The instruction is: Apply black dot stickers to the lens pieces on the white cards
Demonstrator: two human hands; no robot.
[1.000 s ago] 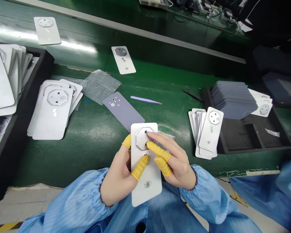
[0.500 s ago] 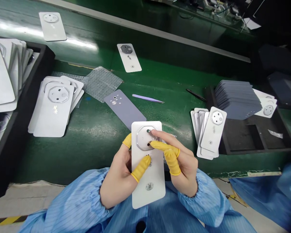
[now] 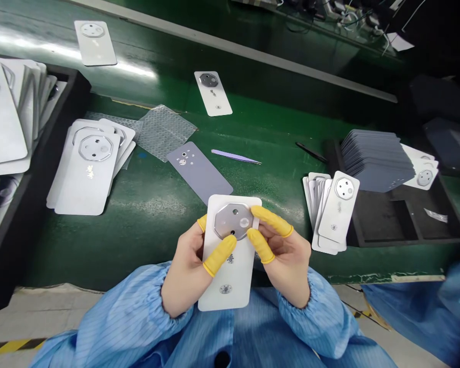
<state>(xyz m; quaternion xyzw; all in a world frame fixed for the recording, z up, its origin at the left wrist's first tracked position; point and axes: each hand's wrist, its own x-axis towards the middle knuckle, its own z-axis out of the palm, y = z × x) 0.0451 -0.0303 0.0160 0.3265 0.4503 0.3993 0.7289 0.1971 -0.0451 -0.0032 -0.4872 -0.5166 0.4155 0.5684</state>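
Green and worn, the tabletop (image 3: 149,235) is stretching beneath two yellow-capped hands. Just before the blue-sleeved torso, the left hand (image 3: 187,273) is gripping a white panel (image 3: 235,273) by its left side, thumb lying across the front below the octagonal ring. On the right hand (image 3: 287,258), two capped fingertips are resting slightly apart at the panel's right edge; whether they are pinching it, one cannot tell. Beyond, a lavender-grey panel (image 3: 200,173) is lying near purple tweezers (image 3: 235,156), while overlapping white panels (image 3: 85,181) are sitting to the left.

Gap between right grip (image 3: 287,255) and white stack (image 3: 336,214); held panel (image 3: 235,273) blocks left.
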